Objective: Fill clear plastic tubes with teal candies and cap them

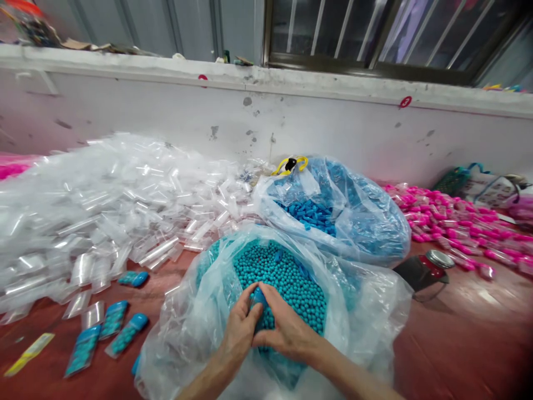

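My left hand [238, 325] and my right hand [287, 328] meet above an open clear plastic bag [183, 328] full of small round teal beads [302, 297]. Between their fingers is a blue cap [259, 298]; both hands are closed around it. My palms and fingers hide whatever lies below the cap. Left of the bag, several clear packs of teal beads with blue caps [114, 319] lie on the red table.
A big heap of clear plastic sleeves [125, 194] covers the left. Behind the bead bag stands another bag [370, 222] of blue caps [310, 215]. Pink-capped tubes [458, 222], a dark object with a metal lid [440, 259] and a yellow strip [30, 354] lie on the table [470, 333].
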Available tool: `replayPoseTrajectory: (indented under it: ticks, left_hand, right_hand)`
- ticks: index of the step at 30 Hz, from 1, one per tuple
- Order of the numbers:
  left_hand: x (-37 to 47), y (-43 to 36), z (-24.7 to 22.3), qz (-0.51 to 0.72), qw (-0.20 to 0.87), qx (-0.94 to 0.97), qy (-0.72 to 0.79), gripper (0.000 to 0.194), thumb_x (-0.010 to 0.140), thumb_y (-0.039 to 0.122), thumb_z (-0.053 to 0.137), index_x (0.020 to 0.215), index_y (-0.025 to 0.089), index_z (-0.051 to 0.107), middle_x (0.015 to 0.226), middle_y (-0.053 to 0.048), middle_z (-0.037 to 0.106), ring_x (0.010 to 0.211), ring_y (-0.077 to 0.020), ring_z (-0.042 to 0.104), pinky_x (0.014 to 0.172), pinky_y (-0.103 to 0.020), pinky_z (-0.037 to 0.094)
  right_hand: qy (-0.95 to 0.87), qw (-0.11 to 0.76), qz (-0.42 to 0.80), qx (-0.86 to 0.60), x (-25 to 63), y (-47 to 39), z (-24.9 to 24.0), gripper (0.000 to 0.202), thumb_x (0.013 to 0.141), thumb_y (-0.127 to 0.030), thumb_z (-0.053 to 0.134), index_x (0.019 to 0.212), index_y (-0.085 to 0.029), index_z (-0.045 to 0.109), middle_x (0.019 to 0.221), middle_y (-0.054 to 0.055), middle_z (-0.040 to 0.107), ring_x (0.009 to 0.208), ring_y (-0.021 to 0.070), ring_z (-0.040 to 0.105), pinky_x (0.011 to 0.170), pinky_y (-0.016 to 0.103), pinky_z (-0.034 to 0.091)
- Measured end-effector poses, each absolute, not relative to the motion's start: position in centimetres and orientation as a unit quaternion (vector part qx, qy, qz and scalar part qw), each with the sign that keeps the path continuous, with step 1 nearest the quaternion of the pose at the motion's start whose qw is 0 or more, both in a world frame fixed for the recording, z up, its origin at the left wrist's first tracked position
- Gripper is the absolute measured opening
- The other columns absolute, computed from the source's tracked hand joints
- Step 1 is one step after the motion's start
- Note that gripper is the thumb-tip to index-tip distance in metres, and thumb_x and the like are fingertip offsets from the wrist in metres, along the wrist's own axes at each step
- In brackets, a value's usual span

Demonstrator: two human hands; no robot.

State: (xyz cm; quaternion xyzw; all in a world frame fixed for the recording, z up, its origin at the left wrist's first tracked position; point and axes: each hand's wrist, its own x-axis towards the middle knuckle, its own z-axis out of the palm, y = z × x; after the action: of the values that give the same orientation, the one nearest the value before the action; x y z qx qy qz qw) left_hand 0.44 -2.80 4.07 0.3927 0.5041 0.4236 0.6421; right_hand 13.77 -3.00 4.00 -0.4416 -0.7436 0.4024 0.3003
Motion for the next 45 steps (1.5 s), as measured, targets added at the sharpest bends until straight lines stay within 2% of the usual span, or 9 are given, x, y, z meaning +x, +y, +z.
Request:
replayPoseTrajectory:
  ticks: [4,12,16,19,24,28,37,43,45]
  left_hand:
    - [0.7,-2.7,4.4,0.454,0.614,0.429,0.482,0.041,0.07,0.03,0.061,0.108,0.018,0.052,0.098,-0.004,0.061,0.099,-0.0205,0.053,0.085,-0.029,0.041]
    - [1.7,-3.1,4.0,0.453,0.56,0.476,0.504,0.015,0.074,0.03,0.054,0.085,0.02,0.053,0.078,-0.001,0.061,0.078,-0.0171,0.056,0.071,-0.025,0.044]
    - [0.8,-3.1,4.5,0.42,0.483,0.561,0.524,0.01,0.076,0.027,0.051,0.081,0.02,0.055,0.075,-0.001,0.061,0.073,-0.0171,0.056,0.072,-0.026,0.044]
    - [-2.5,-2.9,5.9,0.358,0.401,0.632,0.559,0.02,0.076,0.031,0.049,0.093,0.022,0.056,0.082,-0.002,0.065,0.075,-0.0189,0.059,0.071,-0.027,0.045]
    - [-12.5,-2.6,7.8,0.268,0.117,0.648,0.703,0.038,0.078,0.043,0.04,0.109,0.025,0.055,0.091,-0.003,0.068,0.084,-0.0235,0.062,0.075,-0.032,0.047]
    - [-17.3,-2.8,7.0,0.209,-0.082,0.624,0.749,0.045,0.078,0.041,0.036,0.114,0.019,0.054,0.091,-0.009,0.067,0.083,-0.0301,0.061,0.074,-0.042,0.048]
    - [-7.1,-1.3,5.1,0.312,0.187,0.726,0.583,0.031,0.083,0.036,0.04,0.1,0.022,0.062,0.077,-0.002,0.068,0.065,-0.0151,0.063,0.061,-0.022,0.05]
    - [-2.0,3.4,3.4,0.292,0.176,0.72,0.604,0.049,0.08,0.02,0.038,0.129,0.013,0.037,0.129,-0.014,0.045,0.116,-0.0227,0.046,0.093,-0.036,0.04]
    - [-1.4,4.4,2.9,0.244,0.211,0.731,0.601,0.047,0.079,0.019,0.039,0.125,0.012,0.039,0.126,-0.014,0.048,0.116,-0.0226,0.045,0.093,-0.035,0.038]
  right_hand:
    - [-0.778,0.272,0.323,-0.465,12.9,-3.4,4.1,0.097,0.058,-0.026,0.072,0.138,-0.009,0.019,0.132,0.021,0.036,0.123,0.031,0.034,0.098,0.044,0.035]
    - [-0.808,0.285,0.184,-0.482,12.2,-4.5,2.4,0.089,0.064,-0.034,0.064,0.137,-0.009,0.02,0.128,0.024,0.041,0.116,0.0369,0.042,0.09,0.049,0.041]
    - [-0.804,0.262,0.255,-0.469,12.2,-4.6,2.7,0.094,0.067,-0.033,0.064,0.14,-0.012,0.009,0.138,0.021,0.03,0.126,0.0354,0.029,0.097,0.048,0.034]
    - [-0.814,0.219,0.369,-0.391,12.5,-2.8,3.8,0.099,0.066,-0.035,0.067,0.141,-0.015,0.005,0.137,0.017,0.032,0.119,0.0285,0.041,0.095,0.038,0.039]
    - [-0.806,0.182,0.284,-0.486,13.2,4.1,3.2,0.04,0.081,-0.023,0.051,0.12,-0.012,0.05,0.108,0.011,0.058,0.094,0.0191,0.056,0.087,0.03,0.041]
    - [-0.771,0.176,0.162,-0.59,12.7,9.8,1.1,0.026,0.082,-0.012,0.044,0.104,-0.016,0.057,0.106,0.011,0.057,0.096,0.0213,0.054,0.083,0.033,0.042]
    - [-0.72,0.276,0.134,-0.623,12.0,14.7,-0.5,0.024,0.082,-0.009,0.042,0.097,-0.016,0.059,0.096,0.016,0.061,0.094,0.0272,0.054,0.082,0.041,0.04]
    - [-0.747,0.321,0.252,-0.525,13.3,10.5,0.8,0.02,0.081,-0.015,0.043,0.09,-0.019,0.06,0.085,0.007,0.064,0.084,0.02,0.056,0.079,0.032,0.04]
    - [-0.759,0.307,0.303,-0.487,13.5,8.5,1.1,0.019,0.08,-0.017,0.044,0.087,-0.019,0.061,0.077,0.002,0.063,0.074,0.0155,0.057,0.07,0.026,0.042]
